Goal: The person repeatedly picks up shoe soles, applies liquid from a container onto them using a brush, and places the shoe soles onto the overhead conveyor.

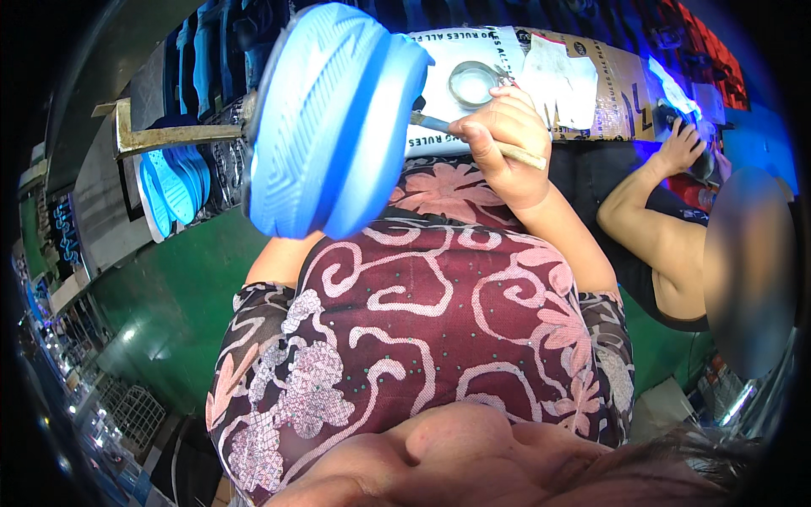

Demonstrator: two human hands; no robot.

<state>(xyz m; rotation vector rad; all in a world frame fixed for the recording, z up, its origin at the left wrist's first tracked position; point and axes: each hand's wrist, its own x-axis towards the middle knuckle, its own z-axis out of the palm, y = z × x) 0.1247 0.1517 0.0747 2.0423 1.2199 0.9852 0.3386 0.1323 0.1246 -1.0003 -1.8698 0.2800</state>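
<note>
Blue foam shoe sole (312, 127): was up in front of the person's chest, left of centre, its grooved surface toward the camera.
Brush (439, 124): slanted leftward, its tip at the sole's right edge; whether the two touched could not be told.
Right hand (511, 139): its fingers were curled, grasping the brush's wooden handle against the thumb.
Left hand: was hidden behind the sole, the forearm (283, 258) reaching up there; its fingers' state could not be told.
Metal bracket (186, 137): ran from the left to the sole's left edge.
Round dish (473, 84): sat on a white printed sheet (439, 148), beyond the right hand.
Light-blue soles (173, 186): were stacked below the bracket.
Co-worker's hand (680, 148): was at the far right.
Floor (160, 296): was green.
</note>
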